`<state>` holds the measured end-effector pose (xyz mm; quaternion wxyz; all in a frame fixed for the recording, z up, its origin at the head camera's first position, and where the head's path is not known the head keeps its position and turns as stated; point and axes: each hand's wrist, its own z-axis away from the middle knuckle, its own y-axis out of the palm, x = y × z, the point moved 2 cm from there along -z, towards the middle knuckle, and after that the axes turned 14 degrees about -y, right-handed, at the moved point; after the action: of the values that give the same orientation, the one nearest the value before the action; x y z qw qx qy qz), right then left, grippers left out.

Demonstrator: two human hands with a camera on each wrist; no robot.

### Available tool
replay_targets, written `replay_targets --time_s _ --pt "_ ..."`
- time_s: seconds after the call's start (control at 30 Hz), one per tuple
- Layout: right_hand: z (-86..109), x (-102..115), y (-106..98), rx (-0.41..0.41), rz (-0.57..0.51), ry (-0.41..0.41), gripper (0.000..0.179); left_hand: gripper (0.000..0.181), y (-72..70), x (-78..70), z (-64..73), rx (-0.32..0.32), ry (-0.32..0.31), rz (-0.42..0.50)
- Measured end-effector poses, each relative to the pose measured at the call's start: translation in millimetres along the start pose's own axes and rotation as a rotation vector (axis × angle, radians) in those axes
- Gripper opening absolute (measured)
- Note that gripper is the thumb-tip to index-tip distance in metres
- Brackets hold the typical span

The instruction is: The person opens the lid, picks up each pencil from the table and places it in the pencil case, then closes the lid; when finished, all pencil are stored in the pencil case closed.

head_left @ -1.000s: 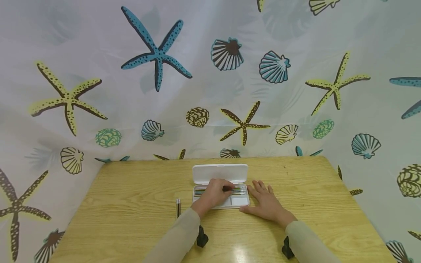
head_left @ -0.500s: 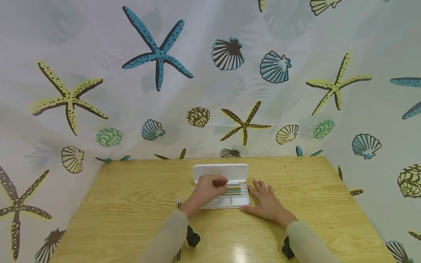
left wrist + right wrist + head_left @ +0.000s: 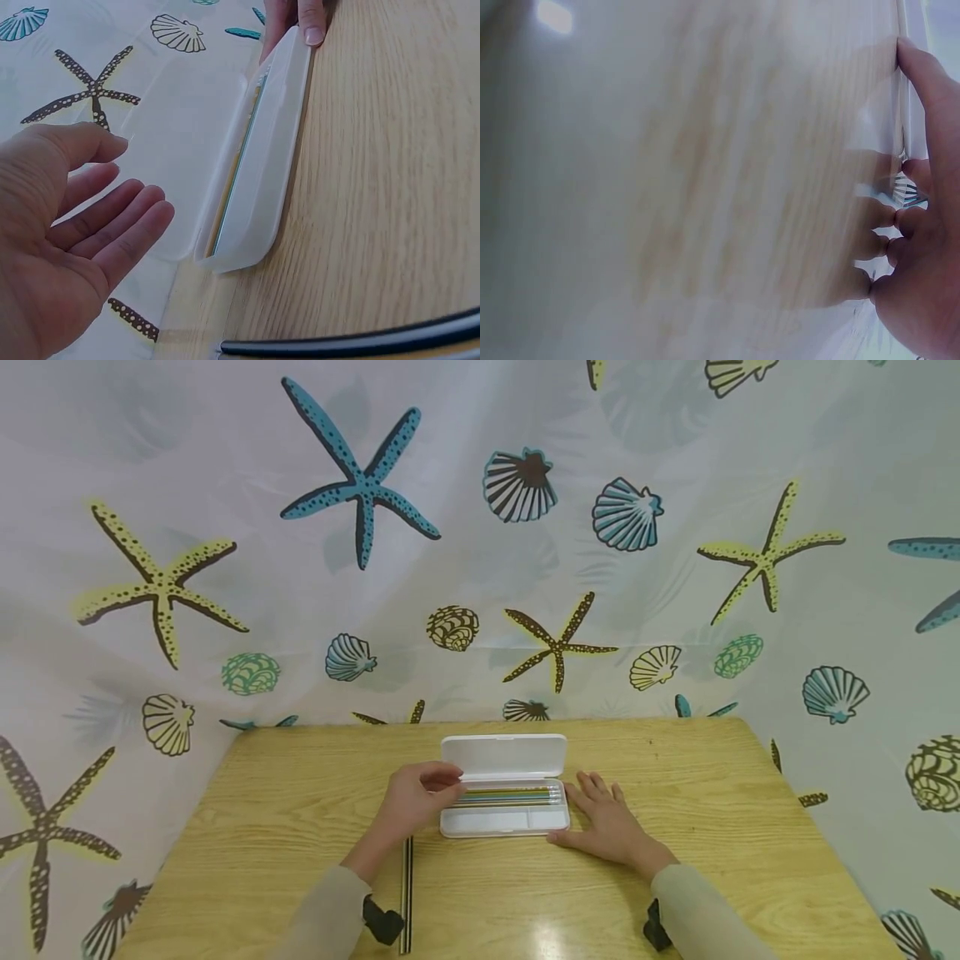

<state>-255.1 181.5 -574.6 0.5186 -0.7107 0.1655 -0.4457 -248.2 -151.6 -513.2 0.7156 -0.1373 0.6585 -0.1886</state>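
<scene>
A white pencil case [image 3: 487,821] lies with its lid [image 3: 504,755] raised at the back of the table. Several pencils [image 3: 510,797] rest side by side in its long rear compartment; the front compartments look bare. My left hand [image 3: 420,795] hovers at the case's left end, fingers loosely bent, and the left wrist view shows nothing between thumb and fingers [image 3: 135,240]. My right hand [image 3: 606,820] rests spread on the table, thumb and index finger at the case's right end. Two dark striped pencils [image 3: 407,893] lie on the table below my left hand, partly hidden by it.
The wooden table [image 3: 300,793] reaches back to a hanging cloth [image 3: 420,568] printed with starfish and shells, which also runs along both sides. A black wrist device [image 3: 384,922] sits beside the left sleeve, near the two loose pencils.
My left hand has come out of the case's pencil compartment and moved left, uncovering the pencils inside and more of the two loose ones. The right hand has stayed put.
</scene>
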Motion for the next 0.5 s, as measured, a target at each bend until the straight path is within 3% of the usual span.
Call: replay_targets --time_s 0.23,0.5 --pt "-0.3 2 -1 0.002 0.001 0.0 0.1 0.029 -24.4 18.2 17.0 -0.05 -0.085 0.004" --pt "0.3 1 1 0.0 -0.004 -0.002 0.1 0.033 -42.7 42.2 35.1 -0.085 -0.179 -0.03"
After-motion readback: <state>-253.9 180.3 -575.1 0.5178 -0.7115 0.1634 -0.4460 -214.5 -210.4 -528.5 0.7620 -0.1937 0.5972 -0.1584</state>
